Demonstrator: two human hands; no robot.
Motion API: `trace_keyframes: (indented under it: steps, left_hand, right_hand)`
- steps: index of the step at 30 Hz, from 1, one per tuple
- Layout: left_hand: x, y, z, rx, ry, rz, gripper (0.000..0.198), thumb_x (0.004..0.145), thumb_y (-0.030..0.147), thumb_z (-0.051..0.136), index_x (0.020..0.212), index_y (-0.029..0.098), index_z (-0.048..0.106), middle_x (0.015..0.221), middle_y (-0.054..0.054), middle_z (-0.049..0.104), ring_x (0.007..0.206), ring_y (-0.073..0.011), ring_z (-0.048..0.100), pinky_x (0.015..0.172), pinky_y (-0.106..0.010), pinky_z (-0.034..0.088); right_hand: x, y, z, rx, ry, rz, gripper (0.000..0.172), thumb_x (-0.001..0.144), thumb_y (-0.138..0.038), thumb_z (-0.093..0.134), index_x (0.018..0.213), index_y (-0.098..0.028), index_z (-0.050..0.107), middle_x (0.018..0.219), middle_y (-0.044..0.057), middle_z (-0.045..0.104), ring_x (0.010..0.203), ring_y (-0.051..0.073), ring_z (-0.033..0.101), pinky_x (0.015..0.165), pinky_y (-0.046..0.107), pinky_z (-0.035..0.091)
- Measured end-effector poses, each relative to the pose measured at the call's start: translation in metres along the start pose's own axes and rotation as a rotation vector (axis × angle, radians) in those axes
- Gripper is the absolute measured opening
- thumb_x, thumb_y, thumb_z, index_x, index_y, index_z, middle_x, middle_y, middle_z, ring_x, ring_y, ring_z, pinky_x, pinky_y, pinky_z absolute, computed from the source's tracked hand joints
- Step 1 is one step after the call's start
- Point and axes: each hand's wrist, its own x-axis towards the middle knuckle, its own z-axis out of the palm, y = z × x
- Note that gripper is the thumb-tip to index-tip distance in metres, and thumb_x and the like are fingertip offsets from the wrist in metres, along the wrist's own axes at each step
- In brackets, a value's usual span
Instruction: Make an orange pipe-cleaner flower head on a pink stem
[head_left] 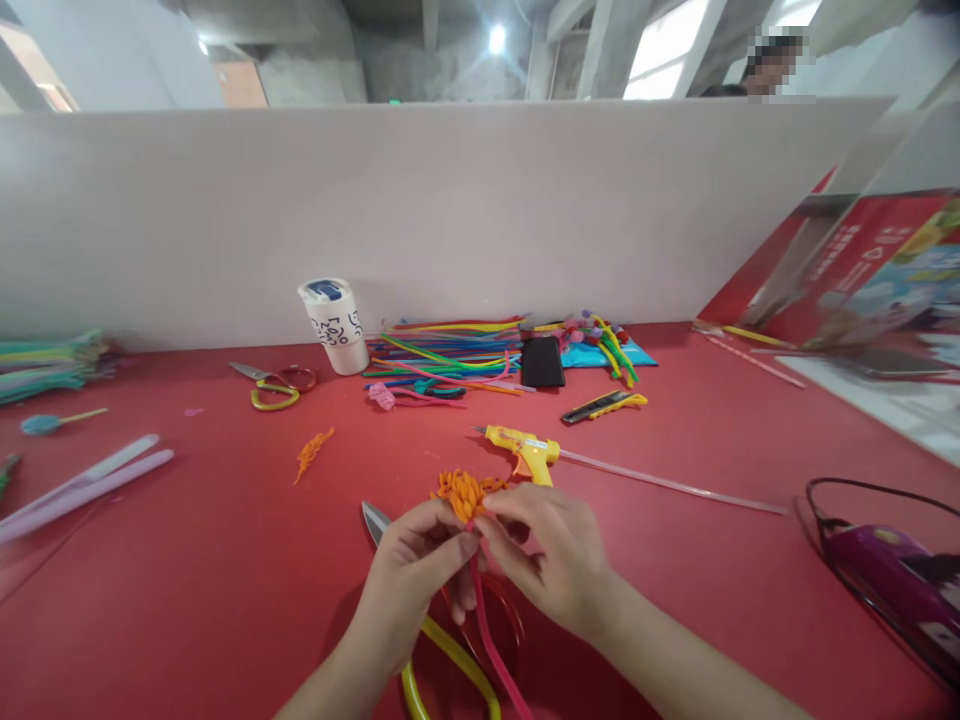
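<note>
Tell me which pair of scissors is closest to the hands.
The nearer scissors lie on the table beneath the left hand, which partly hides them. The other pair lies farther back, left of the white cup.

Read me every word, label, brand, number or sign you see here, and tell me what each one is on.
No text reads clearly.
White cup: dark letter-like marks, not legible.
Yellow glue gun: small pale label, too small to read.
Red printed box on the right: white characters, too blurred to read.
Purple device: pale patch, nothing legible.
</note>
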Motion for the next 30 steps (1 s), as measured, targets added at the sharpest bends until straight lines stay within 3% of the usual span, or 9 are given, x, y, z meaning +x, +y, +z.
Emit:
trace_keyframes:
  steps: [10, 15, 18, 22, 25, 30]
  left_hand:
    - [-0.003, -0.001, 0.001, 0.248, 0.014, 0.204, 0.008, 0.074, 0.018, 0.061, 0.067, 0.016, 0.059, 0.046, 0.007, 0.05, 0.036, -0.0051, 0.047, 0.037, -0.014, 0.041]
    - [-0.007, 0.003, -0.003, 0.57, 0.028, 0.519, 0.015, 0.076, 0.007, 0.052, 0.069, 0.018, 0.059, 0.059, 0.003, 0.055, 0.048, -0.0079, 0.053, 0.046, -0.018, 0.046]
    - [-0.009, 0.007, -0.008, 0.782, 0.077, 0.748, 0.017, 0.076, 0.003, 0.052, 0.073, 0.018, 0.06, 0.064, 0.001, 0.059, 0.055, -0.0099, 0.056, 0.052, -0.018, 0.047]
    - [-0.008, 0.012, -0.014, 0.931, 0.086, 0.961, 0.016, 0.075, 0.002, 0.057, 0.078, 0.017, 0.062, 0.072, -0.003, 0.065, 0.065, -0.0124, 0.061, 0.059, -0.02, 0.049]
    - [-0.008, 0.014, -0.015, 0.954, 0.072, 1.016, 0.016, 0.076, 0.003, 0.058, 0.084, 0.016, 0.063, 0.077, -0.005, 0.066, 0.069, -0.014, 0.063, 0.061, -0.021, 0.051]
    - [-0.008, 0.016, -0.016, 1.015, 0.097, 1.047, 0.016, 0.076, 0.004, 0.058, 0.085, 0.016, 0.064, 0.079, -0.007, 0.068, 0.07, -0.0155, 0.065, 0.062, -0.023, 0.053]
  right_hand:
    - [0.001, 0.001, -0.009, -0.067, -0.038, -0.148, 0.013, 0.084, -0.008, 0.049, 0.095, -0.016, 0.051, 0.063, 0.003, 0.061, 0.054, 0.014, 0.051, 0.051, 0.026, 0.04]
    - [0.0, -0.003, -0.014, -0.044, -0.067, -0.193, 0.015, 0.083, -0.009, 0.051, 0.096, -0.016, 0.051, 0.061, 0.001, 0.058, 0.053, 0.014, 0.049, 0.05, 0.026, 0.038]
    - [0.002, -0.012, -0.014, 0.088, -0.032, -0.062, 0.011, 0.081, -0.01, 0.051, 0.087, -0.019, 0.05, 0.058, -0.002, 0.054, 0.05, 0.011, 0.045, 0.049, 0.024, 0.036]
    - [0.007, -0.025, -0.011, 0.351, -0.046, 0.302, 0.011, 0.078, -0.011, 0.049, 0.073, -0.021, 0.048, 0.053, -0.006, 0.048, 0.046, 0.008, 0.044, 0.046, 0.018, 0.038]
    - [0.01, -0.03, -0.009, 0.517, -0.068, 0.465, 0.01, 0.075, -0.012, 0.048, 0.069, -0.02, 0.05, 0.055, -0.005, 0.05, 0.049, 0.007, 0.047, 0.048, 0.016, 0.041]
    - [0.01, -0.033, -0.008, 0.548, -0.094, 0.526, 0.009, 0.072, -0.013, 0.05, 0.066, -0.02, 0.05, 0.054, -0.005, 0.051, 0.048, 0.007, 0.047, 0.047, 0.016, 0.04]
